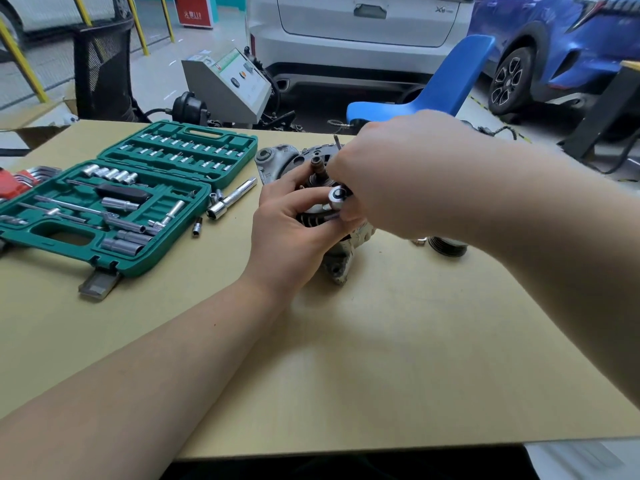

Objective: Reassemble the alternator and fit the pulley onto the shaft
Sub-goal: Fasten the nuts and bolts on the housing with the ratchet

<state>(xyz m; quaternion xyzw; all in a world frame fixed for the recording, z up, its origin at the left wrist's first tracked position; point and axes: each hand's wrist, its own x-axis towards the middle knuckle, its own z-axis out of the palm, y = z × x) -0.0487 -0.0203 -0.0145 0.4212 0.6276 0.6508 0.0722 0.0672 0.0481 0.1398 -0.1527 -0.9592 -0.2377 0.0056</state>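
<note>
Your alternator [341,261] sits near the middle of the tan surface [381,358], with its shaft [318,168] pointing up and toward the far edge. Your left hand [294,233] wraps around the near side of the alternator, fingers curled over its dark ribbed body to hold it steady. Your right hand [398,178] comes in from the right and covers the top of the alternator; its fingers are curled around a small chrome tool [336,196] whose round end shows just beside the shaft. What that tool meets on the alternator is hidden by your fingers.

The pulley [446,247] lies flat on the surface to the right of the alternator, partly under your right forearm and not touching the alternator. A small metal piece [419,241] lies between the pulley and the alternator; it is too small to identify.

To the left of the alternator the green socket case [114,199] lies open, lid folded back, with sockets and drivers in its slots. Between the case and the alternator lie a long chrome socket [231,199] and a few short sockets [197,226]. A set of hex keys in a red holder [17,181] sits at the far left of the case.
</note>
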